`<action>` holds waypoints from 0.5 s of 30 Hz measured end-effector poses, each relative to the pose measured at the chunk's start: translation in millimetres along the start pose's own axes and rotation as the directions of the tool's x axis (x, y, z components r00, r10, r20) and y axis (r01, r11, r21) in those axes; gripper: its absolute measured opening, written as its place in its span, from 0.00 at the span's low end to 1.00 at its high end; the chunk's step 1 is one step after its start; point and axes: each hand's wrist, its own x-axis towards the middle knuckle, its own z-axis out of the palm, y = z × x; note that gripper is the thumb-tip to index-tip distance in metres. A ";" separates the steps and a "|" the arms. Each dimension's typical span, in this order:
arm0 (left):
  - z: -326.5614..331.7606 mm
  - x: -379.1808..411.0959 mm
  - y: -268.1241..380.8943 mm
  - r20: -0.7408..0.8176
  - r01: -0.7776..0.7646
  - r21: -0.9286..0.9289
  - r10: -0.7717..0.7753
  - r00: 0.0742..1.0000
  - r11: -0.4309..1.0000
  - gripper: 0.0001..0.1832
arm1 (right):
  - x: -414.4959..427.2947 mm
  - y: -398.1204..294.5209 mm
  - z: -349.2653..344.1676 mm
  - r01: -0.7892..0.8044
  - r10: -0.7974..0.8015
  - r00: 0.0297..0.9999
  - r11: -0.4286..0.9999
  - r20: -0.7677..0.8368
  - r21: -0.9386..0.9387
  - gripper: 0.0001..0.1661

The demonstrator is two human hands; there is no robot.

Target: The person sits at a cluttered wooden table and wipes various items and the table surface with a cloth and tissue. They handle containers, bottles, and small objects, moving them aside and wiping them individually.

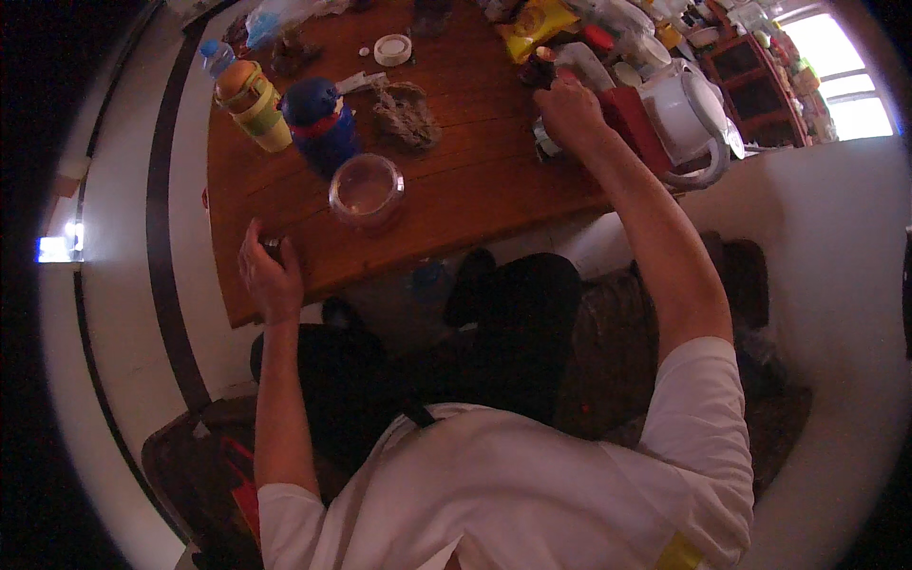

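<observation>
My left hand (pixel 269 274) rests at the near left corner of the wooden table (pixel 470 178), beside a small dark metallic object (pixel 271 243); whether it grips that object cannot be told. A round clear plastic tub (pixel 366 191) stands to its right. Farther back are a blue bottle (pixel 320 128), a yellow-green cup (pixel 260 110) and a crumpled brown cloth (pixel 406 116). My right hand (pixel 570 107) reaches over the table's right side, its fingers at a small dark jar or bottle (pixel 538 70). The fingertips are partly hidden, so its hold is unclear.
A white electric kettle (pixel 684 114) and a red box (pixel 634 125) stand just right of my right hand. Behind them lie a yellow snack packet (pixel 538 28) and crowded containers. A white round lid (pixel 392 50) lies at the back. A small-paned window is at the upper right.
</observation>
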 end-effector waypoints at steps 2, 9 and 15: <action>-0.8 0.6 4.5 -0.007 0.003 0.022 -0.002 1.000 1.000 0.29 | 0.0 -1.8 -1.1 0.011 -0.013 1.000 0.999 -0.025 -0.044 0.10; -5.0 0.9 1.3 -0.028 -0.028 0.064 0.030 0.999 0.998 0.29 | 3.3 -52.5 -16.2 0.039 -0.060 0.985 0.991 -0.163 -0.128 0.14; -3.3 1.7 -1.8 -0.011 0.002 0.053 -0.001 1.000 0.999 0.30 | 48.7 -144.1 2.1 0.185 0.010 0.909 0.886 -0.416 0.425 0.28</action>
